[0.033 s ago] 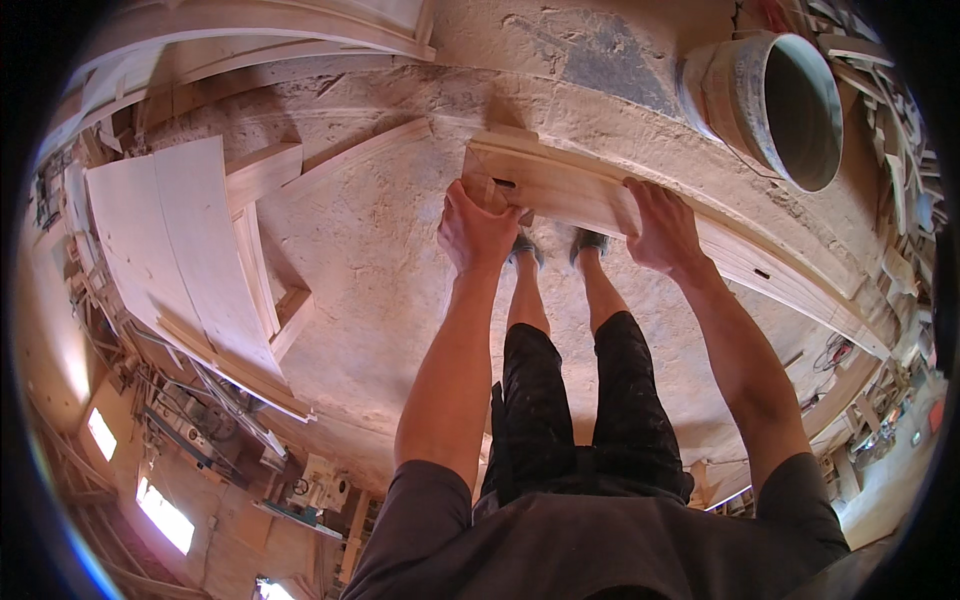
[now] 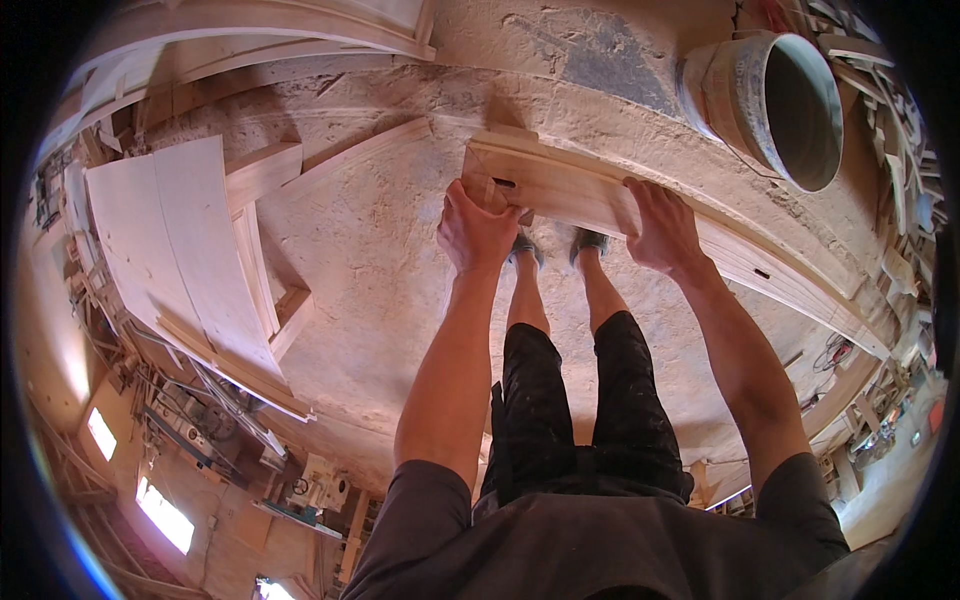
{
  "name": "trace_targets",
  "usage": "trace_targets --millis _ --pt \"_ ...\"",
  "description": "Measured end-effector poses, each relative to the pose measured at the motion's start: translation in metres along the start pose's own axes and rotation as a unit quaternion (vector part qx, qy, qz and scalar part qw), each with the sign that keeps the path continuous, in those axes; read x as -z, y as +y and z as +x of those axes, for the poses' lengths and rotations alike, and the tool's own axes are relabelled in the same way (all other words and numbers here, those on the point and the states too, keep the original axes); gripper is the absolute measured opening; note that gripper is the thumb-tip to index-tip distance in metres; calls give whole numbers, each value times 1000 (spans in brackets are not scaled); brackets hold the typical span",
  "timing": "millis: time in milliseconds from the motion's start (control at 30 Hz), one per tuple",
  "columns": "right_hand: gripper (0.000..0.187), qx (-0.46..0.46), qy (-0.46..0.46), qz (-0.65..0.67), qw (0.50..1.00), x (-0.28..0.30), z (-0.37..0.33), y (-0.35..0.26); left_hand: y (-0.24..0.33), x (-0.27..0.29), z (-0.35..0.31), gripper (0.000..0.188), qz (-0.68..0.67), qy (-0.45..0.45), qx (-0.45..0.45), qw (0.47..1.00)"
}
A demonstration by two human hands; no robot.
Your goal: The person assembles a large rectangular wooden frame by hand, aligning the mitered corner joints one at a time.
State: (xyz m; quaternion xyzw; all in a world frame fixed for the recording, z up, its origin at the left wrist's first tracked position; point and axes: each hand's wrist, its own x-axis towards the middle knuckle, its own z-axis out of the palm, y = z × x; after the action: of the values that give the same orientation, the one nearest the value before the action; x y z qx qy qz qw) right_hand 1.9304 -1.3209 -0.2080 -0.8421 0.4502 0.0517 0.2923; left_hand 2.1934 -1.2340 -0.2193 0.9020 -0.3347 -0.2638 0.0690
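A long pale wooden board [image 2: 580, 192] with dark mortise slots runs from the middle of the view out to the right, in front of my feet. My left hand [image 2: 474, 230] is closed round its left end, beside one slot [image 2: 505, 183]; part of the fingers is hidden by the hand itself. Farther along, my right hand [image 2: 663, 228] grips the near edge, its fingers bent over the board's face. A second slot [image 2: 762, 273] shows to the right of that hand. Another strip of wood [image 2: 780, 228] lies along the board's far side.
At the far right a worn bucket [image 2: 800, 115] lies tipped with its mouth showing. To the left lean wide panels [image 2: 175, 240], with timber pieces [image 2: 262, 178] behind them. Wood scraps [image 2: 905, 200] pile up along the right rim. Machines [image 2: 315, 488] stand at the lower left.
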Motion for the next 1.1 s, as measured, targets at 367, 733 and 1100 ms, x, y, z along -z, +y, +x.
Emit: trace_targets --millis 367,733,1100 --pt "69 -15 -13 18 1000 1 2 -1 -2 -2 0 79 11 17 -6 1000" --pt "73 3 1 0 1000 -2 1 0 -13 -14 3 79 -1 51 -21 998" --pt "76 -4 10 4 1000 -7 0 2 -8 -11 0 73 -7 47 -16 999"
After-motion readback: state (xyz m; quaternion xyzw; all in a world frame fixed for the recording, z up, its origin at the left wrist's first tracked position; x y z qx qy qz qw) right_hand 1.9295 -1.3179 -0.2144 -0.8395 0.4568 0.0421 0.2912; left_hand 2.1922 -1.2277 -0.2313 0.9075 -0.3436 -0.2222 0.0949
